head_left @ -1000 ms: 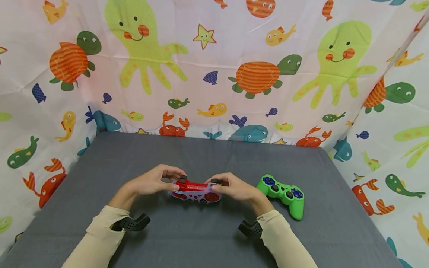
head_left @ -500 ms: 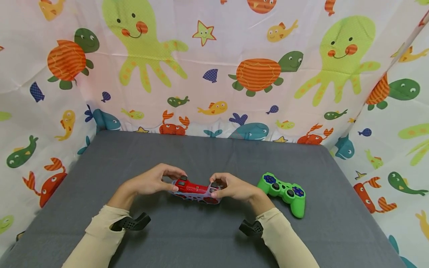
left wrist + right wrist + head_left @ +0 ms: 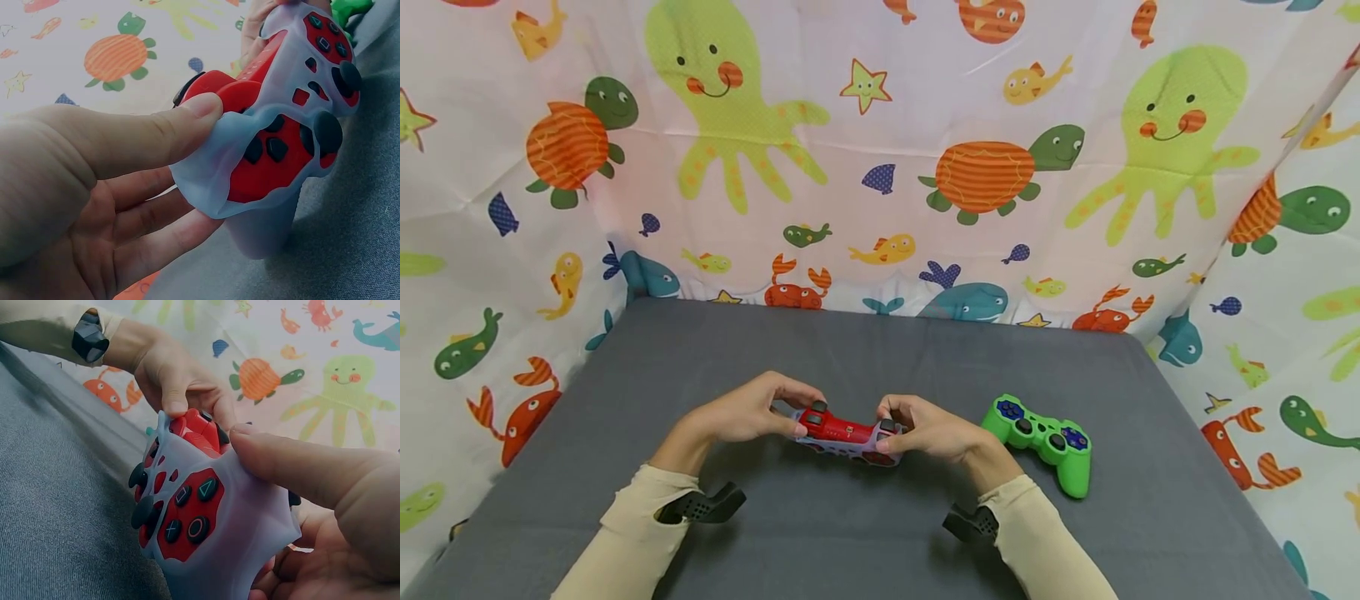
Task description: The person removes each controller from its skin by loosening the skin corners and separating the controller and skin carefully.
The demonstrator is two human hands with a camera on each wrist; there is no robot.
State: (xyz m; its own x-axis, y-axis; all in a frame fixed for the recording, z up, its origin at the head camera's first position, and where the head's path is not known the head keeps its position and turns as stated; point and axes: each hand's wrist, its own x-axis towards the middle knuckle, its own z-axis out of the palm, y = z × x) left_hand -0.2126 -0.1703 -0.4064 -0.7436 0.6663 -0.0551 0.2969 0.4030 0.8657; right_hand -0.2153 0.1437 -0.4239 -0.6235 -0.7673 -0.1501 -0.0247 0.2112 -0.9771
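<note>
Between the two hands is a red game controller with black sticks and buttons. A translucent whitish silicone sleeve covers its front and grips, leaving the red top edge bare. My left hand grips the controller's left end, thumb on the sleeve's edge by the shoulder buttons, as the left wrist view shows. At the other end my right hand holds the sleeved grip, thumb on top and fingers behind. In the right wrist view the sleeve lies around the shape-marked buttons. Parts of the right fingers are hidden behind it.
A green game controller with blue buttons lies on the grey cloth-covered table, just right of the right forearm. A curtain printed with sea animals stands behind the table and along both sides. Each wrist wears a black device.
The controller's right end has tipped, so more of its red top edge and less of its face shows in the head view. Both hands keep their hold. The whole head view has shifted slightly.
</note>
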